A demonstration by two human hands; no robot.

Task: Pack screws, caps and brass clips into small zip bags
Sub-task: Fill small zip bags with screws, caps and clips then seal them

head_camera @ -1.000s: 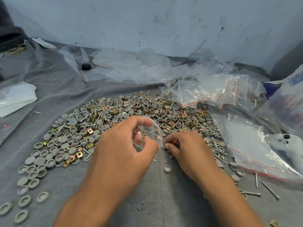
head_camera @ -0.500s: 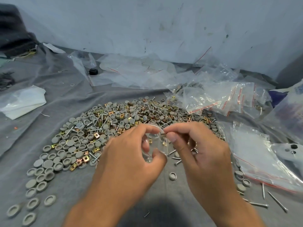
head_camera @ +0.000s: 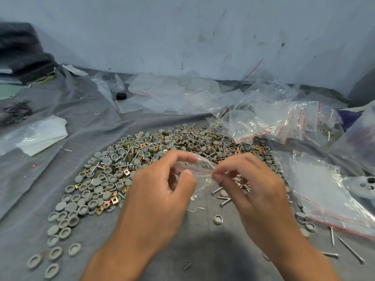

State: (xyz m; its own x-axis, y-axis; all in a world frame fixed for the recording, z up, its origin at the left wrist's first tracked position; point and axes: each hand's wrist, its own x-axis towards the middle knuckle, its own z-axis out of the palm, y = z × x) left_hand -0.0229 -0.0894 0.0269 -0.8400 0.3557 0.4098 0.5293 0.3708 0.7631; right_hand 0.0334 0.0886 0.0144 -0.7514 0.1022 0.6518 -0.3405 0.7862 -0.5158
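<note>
- Your left hand (head_camera: 158, 201) pinched the left end of a small zip bag (head_camera: 199, 175) between thumb and forefinger, the other fingers curled loosely beneath it.
- Your right hand (head_camera: 257, 191) pinched the same bag at the right end of its red seal line, thumb and forefinger tips pressed together on the plastic.
- The bag hung between the two grips, raised above the grey cloth-covered surface (head_camera: 85, 122), with its mouth edge stretched from one pinch to the other and its body drooping below.
- Something small and brass-coloured showed through the bag's clear wall; what else it contained you could not tell.
- Directly behind and below the bag lay the heap of grey caps (head_camera: 95, 182), brass clips (head_camera: 114, 199) and screws (head_camera: 223, 202), spread across the middle of the surface.
- A single cap (head_camera: 218, 219) sat apart on the cloth, just nearer than your right hand.
- More zip bags (head_camera: 284, 122) lay piled toward the far right corner, some already holding parts.
- A larger clear bag (head_camera: 324, 191) lay flat near the right edge, with loose screws just beside it toward the near edge.
</note>
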